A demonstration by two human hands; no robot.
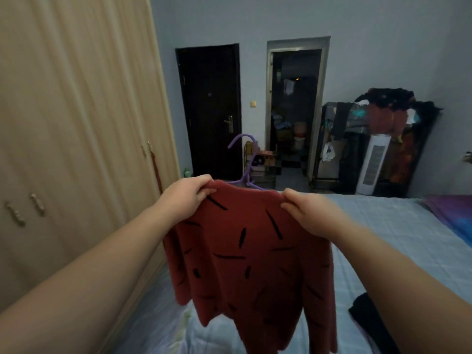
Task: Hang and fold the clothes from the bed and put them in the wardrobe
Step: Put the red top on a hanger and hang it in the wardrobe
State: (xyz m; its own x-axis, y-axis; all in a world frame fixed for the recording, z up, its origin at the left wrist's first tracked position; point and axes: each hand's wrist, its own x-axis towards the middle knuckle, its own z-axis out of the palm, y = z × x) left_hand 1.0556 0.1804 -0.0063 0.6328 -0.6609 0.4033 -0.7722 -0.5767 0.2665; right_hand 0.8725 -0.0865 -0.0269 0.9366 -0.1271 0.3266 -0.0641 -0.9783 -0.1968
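Both hands pinch the shoulders of a red sweater (245, 254) at mid-frame. Left hand (187, 198) has fingers and thumb curled over the left shoulder edge; right hand (310, 213) grips the right shoulder the same way, thumb in front of the knit.

Head view, the only one. Sweater is red with short black dashes and hangs free from the two grips, its hem dangling over the near end of the bed (378, 238). A purple hanger (246, 162) is already inside it: hook and neck rise above the collar at frame centre, arms hidden under the shoulders. Whether the shoulders sit square on the arms cannot be told.

Wardrobe (76, 123) fills the left of the frame, pale wood. The doors in view look closed, handles at lower left and mid-left.

Bed, right and lower frame, pale blue quilted cover. One dark garment (367, 312) lies at lower right, partly cut off by the right forearm. A purple cloth (449, 208) lies at the right edge.

Progress, as a judgement: this sweater looks hung or nearly so; the likely step in hand is settling the shoulders on the hanger. Left to do: open the wardrobe, hook the hanger inside, then deal with the dark garment. Other clothes outside the frame cannot be ruled out.
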